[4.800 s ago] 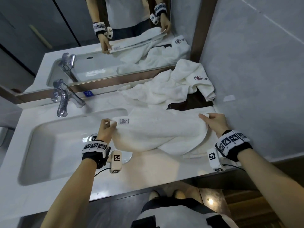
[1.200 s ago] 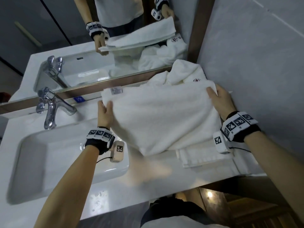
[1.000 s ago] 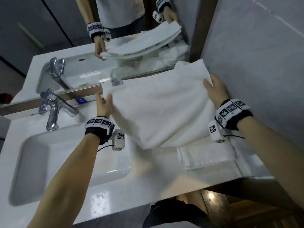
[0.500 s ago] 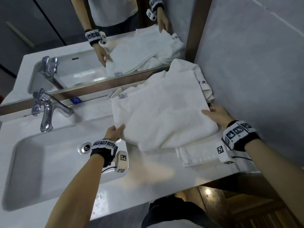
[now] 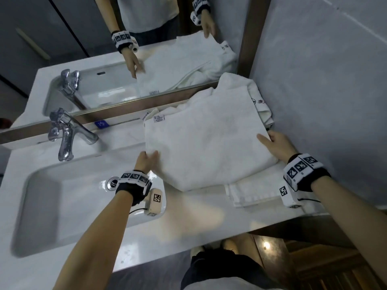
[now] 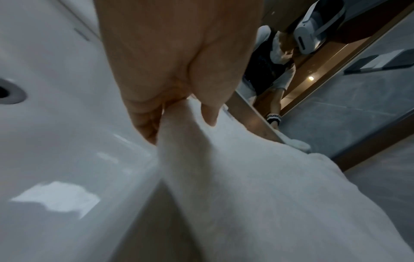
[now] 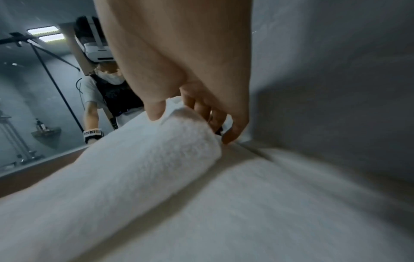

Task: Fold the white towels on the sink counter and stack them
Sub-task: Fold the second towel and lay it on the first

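While both hands grip opposite ends of the folded white terry towel point(image 5: 205, 143), the head view shows it lying half on the white stone worktop point(image 5: 188, 222) to the right of the sunken white basin point(image 5: 62, 206). The left hand point(image 5: 146, 162) pinches its near-left corner beside the basin rim; the right hand point(image 5: 276, 143) holds the right edge close to the grey tiled wall point(image 5: 324, 80). A smaller folded white towel point(image 5: 255, 191) lies under its near-right corner, and a crumpled white towel with a printed logo point(image 5: 259, 101) sits behind, touching the wall. A chrome tap point(image 5: 65, 135) stands well apart on the left.

From the left wrist view, the left hand point(image 6: 170, 74) has thumb on top and fingers beneath, clamped on a thick rolled edge of the towel point(image 6: 268, 195), just over the basin's lip.

From the right wrist view, the right hand point(image 7: 190, 85) likewise pinches a fat fold of the towel point(image 7: 134, 168), thumb above, fingers curled below, near the wall corner.

Judging from this, the step is laying the fold square. It would go best if both hands draw the edges taut and level, line the corners over the smaller towel, then press flat before letting go, so the layers do not slip toward the basin.
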Action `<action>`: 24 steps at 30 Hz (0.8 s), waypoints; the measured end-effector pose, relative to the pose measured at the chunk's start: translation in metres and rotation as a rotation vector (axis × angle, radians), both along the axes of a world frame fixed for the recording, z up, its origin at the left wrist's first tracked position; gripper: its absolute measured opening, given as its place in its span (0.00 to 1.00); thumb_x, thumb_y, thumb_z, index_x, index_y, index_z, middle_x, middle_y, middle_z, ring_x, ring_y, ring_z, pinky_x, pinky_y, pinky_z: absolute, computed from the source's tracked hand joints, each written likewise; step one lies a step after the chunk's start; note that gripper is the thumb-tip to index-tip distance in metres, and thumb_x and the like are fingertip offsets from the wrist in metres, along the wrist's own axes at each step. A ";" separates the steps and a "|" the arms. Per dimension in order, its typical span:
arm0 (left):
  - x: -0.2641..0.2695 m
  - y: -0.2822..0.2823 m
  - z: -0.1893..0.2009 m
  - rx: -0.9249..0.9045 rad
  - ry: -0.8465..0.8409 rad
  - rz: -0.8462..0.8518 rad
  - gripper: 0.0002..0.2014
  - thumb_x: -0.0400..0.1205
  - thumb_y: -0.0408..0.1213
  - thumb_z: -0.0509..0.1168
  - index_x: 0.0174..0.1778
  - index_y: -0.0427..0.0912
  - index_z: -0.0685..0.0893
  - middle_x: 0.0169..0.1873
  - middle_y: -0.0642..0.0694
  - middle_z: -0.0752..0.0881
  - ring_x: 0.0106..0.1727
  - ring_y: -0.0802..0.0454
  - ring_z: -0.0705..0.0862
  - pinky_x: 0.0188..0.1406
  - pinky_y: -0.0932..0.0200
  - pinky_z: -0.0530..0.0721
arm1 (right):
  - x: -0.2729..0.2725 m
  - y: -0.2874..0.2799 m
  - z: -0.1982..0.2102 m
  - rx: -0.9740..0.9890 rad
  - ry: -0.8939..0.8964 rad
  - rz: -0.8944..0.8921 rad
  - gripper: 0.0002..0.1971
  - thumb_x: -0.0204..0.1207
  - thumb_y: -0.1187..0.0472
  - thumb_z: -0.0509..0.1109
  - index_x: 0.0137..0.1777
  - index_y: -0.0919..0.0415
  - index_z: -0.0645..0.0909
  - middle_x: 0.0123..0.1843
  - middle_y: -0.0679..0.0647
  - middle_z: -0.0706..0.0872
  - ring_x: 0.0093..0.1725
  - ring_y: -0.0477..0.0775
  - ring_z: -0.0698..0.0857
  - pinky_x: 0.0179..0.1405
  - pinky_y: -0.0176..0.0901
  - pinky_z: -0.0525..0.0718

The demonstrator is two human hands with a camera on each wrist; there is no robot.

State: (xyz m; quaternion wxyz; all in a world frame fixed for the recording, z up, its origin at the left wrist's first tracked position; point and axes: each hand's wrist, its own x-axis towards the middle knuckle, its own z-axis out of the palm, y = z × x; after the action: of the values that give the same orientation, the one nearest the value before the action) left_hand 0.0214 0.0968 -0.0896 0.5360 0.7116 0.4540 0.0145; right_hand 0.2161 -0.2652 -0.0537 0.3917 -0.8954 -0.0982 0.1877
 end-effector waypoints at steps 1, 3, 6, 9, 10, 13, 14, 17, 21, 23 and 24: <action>-0.006 -0.004 -0.005 -0.063 0.021 0.005 0.21 0.84 0.38 0.61 0.66 0.24 0.75 0.61 0.33 0.82 0.63 0.36 0.81 0.64 0.43 0.80 | -0.003 -0.006 -0.005 -0.011 0.020 0.011 0.17 0.75 0.41 0.66 0.50 0.55 0.84 0.50 0.53 0.90 0.51 0.58 0.87 0.56 0.56 0.85; -0.021 -0.013 -0.014 -0.194 0.005 0.071 0.20 0.84 0.37 0.61 0.66 0.25 0.75 0.60 0.35 0.82 0.63 0.37 0.81 0.63 0.46 0.80 | -0.011 -0.019 -0.013 0.021 0.047 0.005 0.13 0.74 0.43 0.69 0.52 0.49 0.85 0.49 0.45 0.90 0.52 0.52 0.87 0.55 0.49 0.84; -0.038 -0.020 -0.015 -0.308 -0.041 0.095 0.11 0.82 0.39 0.65 0.53 0.33 0.81 0.48 0.41 0.84 0.54 0.43 0.82 0.57 0.53 0.78 | -0.020 -0.028 -0.016 0.018 0.037 0.023 0.13 0.75 0.51 0.71 0.56 0.57 0.85 0.52 0.51 0.89 0.52 0.54 0.87 0.55 0.50 0.84; -0.044 -0.024 -0.006 -0.227 -0.131 0.066 0.09 0.82 0.37 0.65 0.52 0.35 0.81 0.48 0.38 0.85 0.52 0.43 0.83 0.58 0.51 0.80 | -0.027 -0.022 -0.002 0.040 -0.122 0.087 0.11 0.78 0.60 0.69 0.56 0.65 0.82 0.50 0.55 0.84 0.50 0.55 0.85 0.50 0.45 0.82; -0.043 -0.025 0.000 -0.170 -0.181 0.072 0.10 0.82 0.36 0.65 0.55 0.34 0.80 0.48 0.37 0.86 0.50 0.43 0.84 0.55 0.50 0.82 | -0.029 -0.018 0.005 0.109 -0.141 0.090 0.09 0.79 0.62 0.68 0.57 0.64 0.81 0.49 0.52 0.84 0.49 0.46 0.85 0.47 0.37 0.81; -0.035 -0.020 0.024 0.018 -0.320 0.063 0.07 0.83 0.37 0.63 0.53 0.38 0.77 0.39 0.45 0.85 0.39 0.49 0.84 0.39 0.60 0.84 | -0.030 -0.005 0.031 0.324 -0.159 0.083 0.09 0.81 0.66 0.65 0.59 0.58 0.77 0.49 0.43 0.84 0.44 0.25 0.83 0.42 0.17 0.76; -0.031 -0.017 0.031 0.075 -0.349 0.053 0.05 0.84 0.38 0.62 0.51 0.40 0.76 0.38 0.48 0.84 0.37 0.54 0.83 0.35 0.65 0.83 | -0.029 -0.001 0.038 0.355 -0.168 0.076 0.09 0.81 0.65 0.64 0.60 0.57 0.76 0.50 0.44 0.85 0.46 0.29 0.84 0.44 0.19 0.76; -0.019 -0.005 0.046 0.171 -0.378 0.066 0.02 0.84 0.36 0.60 0.46 0.44 0.74 0.40 0.45 0.84 0.39 0.51 0.82 0.37 0.61 0.82 | -0.023 0.010 0.054 0.359 -0.211 0.022 0.11 0.82 0.61 0.63 0.63 0.60 0.76 0.56 0.50 0.83 0.54 0.46 0.82 0.46 0.28 0.76; -0.014 0.004 0.044 0.245 -0.099 0.052 0.14 0.82 0.39 0.62 0.58 0.35 0.77 0.45 0.40 0.82 0.46 0.45 0.80 0.49 0.52 0.77 | -0.016 0.013 0.052 0.327 -0.109 -0.014 0.11 0.82 0.60 0.63 0.63 0.59 0.78 0.59 0.55 0.85 0.55 0.50 0.82 0.54 0.37 0.77; -0.021 -0.001 0.037 0.164 0.068 0.020 0.15 0.81 0.40 0.62 0.56 0.31 0.80 0.43 0.38 0.82 0.44 0.44 0.80 0.49 0.49 0.80 | -0.015 0.005 0.042 0.149 -0.068 -0.022 0.12 0.82 0.58 0.63 0.61 0.63 0.80 0.59 0.59 0.86 0.55 0.55 0.83 0.55 0.42 0.76; -0.026 -0.006 0.032 0.089 0.106 0.005 0.14 0.82 0.39 0.62 0.52 0.30 0.81 0.42 0.37 0.82 0.44 0.43 0.81 0.51 0.46 0.83 | -0.017 0.000 0.035 0.046 -0.035 -0.026 0.14 0.82 0.57 0.63 0.59 0.65 0.81 0.58 0.62 0.86 0.56 0.59 0.83 0.55 0.45 0.77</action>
State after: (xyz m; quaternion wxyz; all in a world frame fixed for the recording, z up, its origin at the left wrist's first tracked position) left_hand -0.0044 0.0908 -0.0577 0.4791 0.7333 0.4824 -0.0018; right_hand 0.1994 -0.2653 -0.0188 0.4129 -0.8905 -0.0976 0.1644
